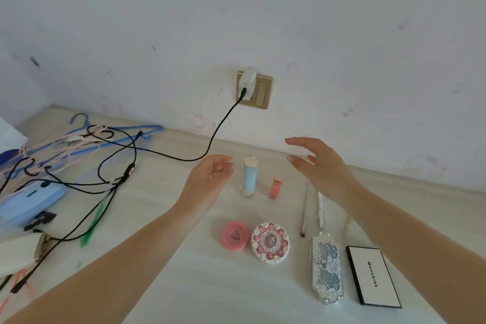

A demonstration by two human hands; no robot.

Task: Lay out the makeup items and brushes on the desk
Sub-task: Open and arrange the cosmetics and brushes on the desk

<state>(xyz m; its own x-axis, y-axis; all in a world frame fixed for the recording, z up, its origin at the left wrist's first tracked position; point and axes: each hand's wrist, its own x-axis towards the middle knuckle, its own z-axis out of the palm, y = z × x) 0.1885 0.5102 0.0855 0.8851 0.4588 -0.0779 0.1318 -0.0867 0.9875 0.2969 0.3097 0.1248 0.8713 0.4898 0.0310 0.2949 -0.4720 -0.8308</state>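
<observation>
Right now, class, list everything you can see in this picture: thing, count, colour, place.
Tube: one, pale blue, upright, desk centre.
Small bottle: one, coral, right of the tube.
Round compact: one, pink, front centre.
Ornate compact: one, white and pink, touching the pink one's right side.
Brushes: two, thin, right of centre.
Long case: one, silver-blue, front right.
Palette: one, white with black edge, far right.
Cables: black, left.
Hangers: several, blue and pink, back left.
Charger: one, white, wall socket.
Left hand: open, empty.
Right hand: open, empty.
</observation>
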